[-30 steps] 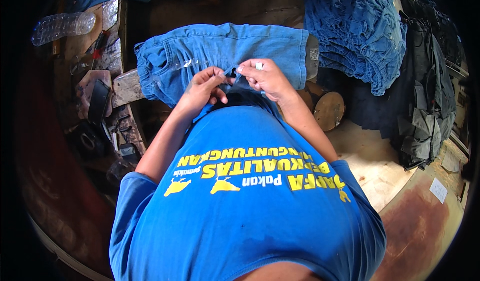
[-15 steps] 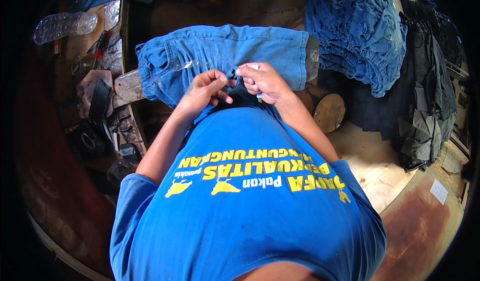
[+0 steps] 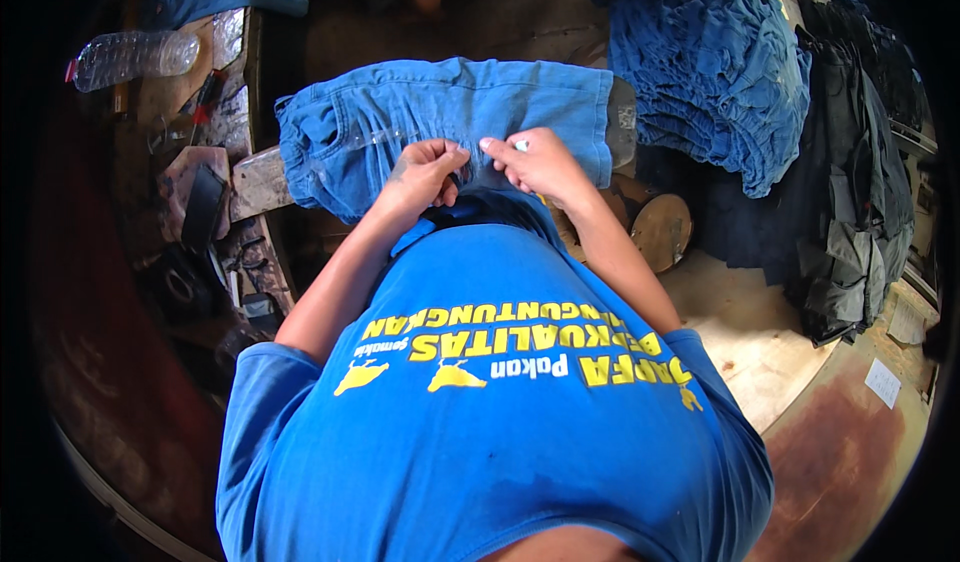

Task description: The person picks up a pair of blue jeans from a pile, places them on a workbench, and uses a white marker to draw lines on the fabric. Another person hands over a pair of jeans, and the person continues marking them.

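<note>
Both hands, left hand (image 3: 425, 172) and right hand (image 3: 540, 162), pinch the denim shorts (image 3: 450, 112) at six o'clock; a loose grip could let the fabric slip.

One head cam, fisheye, looks steeply down, close over blue-shirted torso (image 3: 480, 402) & workbench (image 3: 262, 177).

One light-blue denim garment (image 3: 450, 112), spread flat across a narrow wooden board. Two bare hands on its near edge: left hand (image 3: 425, 177), right hand (image 3: 535, 162). One small white chalk-like piece (image 3: 521, 145) in the right hand's fingers. One clear plastic bottle with a red cap (image 3: 130, 57), lying at the far left corner of the counter (image 3: 235, 72). One heap of blue denim pieces (image 3: 710, 62) at far right. One pile of dark grey-green garments (image 3: 860, 192) beside it; pieces in both uncountable. One round wooden disc (image 3: 660, 230).
</note>
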The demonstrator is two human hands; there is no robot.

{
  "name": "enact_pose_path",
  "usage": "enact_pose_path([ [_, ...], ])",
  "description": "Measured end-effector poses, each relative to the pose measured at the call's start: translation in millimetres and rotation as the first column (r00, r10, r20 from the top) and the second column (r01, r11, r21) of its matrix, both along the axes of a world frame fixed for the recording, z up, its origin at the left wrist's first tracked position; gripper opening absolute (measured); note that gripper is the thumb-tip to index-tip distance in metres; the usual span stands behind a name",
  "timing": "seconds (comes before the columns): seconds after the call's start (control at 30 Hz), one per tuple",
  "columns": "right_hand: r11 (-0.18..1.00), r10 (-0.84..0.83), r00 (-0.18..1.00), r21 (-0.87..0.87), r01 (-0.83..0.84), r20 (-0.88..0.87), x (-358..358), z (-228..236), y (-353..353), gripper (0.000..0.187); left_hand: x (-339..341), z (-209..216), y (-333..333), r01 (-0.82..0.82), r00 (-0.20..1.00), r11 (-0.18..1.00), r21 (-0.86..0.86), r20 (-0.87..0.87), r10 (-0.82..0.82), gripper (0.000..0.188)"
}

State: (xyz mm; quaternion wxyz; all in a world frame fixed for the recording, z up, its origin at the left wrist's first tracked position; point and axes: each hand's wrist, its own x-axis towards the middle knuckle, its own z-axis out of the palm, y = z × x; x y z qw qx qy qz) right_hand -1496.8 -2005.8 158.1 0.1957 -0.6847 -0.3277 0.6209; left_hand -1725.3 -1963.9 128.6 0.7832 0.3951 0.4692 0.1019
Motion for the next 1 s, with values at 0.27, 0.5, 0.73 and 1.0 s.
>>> enact_pose_path([
  [0.27, 0.964, -0.227, 0.932, 0.074, 0.257, -0.281, -9.8, -25.0, -9.7, 0.034, -2.4, 3.5, 0.1, -0.172, 0.982, 0.972, -0.161, 0.051, 0.183, 0.023],
  [0.5, 0.972, -0.165, 0.957, 0.123, 0.199, -0.24, 2.7, -30.6, -16.4, 0.037, -3.4, -18.6, -9.1, -0.125, 0.988, 0.987, -0.098, 0.083, 0.133, 0.016],
  [0.73, 0.961, -0.146, 0.978, 0.212, 0.176, -0.15, -2.9, -33.3, -16.9, 0.041, 7.3, 0.9, -7.6, -0.012, 0.997, 0.998, -0.056, -0.077, 0.008, 0.022],
  [1.0, 0.953, -0.161, 0.965, 0.223, 0.207, -0.207, 3.7, -46.7, -22.4, 0.038, 16.8, 13.0, -14.3, -0.195, 0.978, 0.974, -0.119, -0.1, 0.184, 0.023],
])
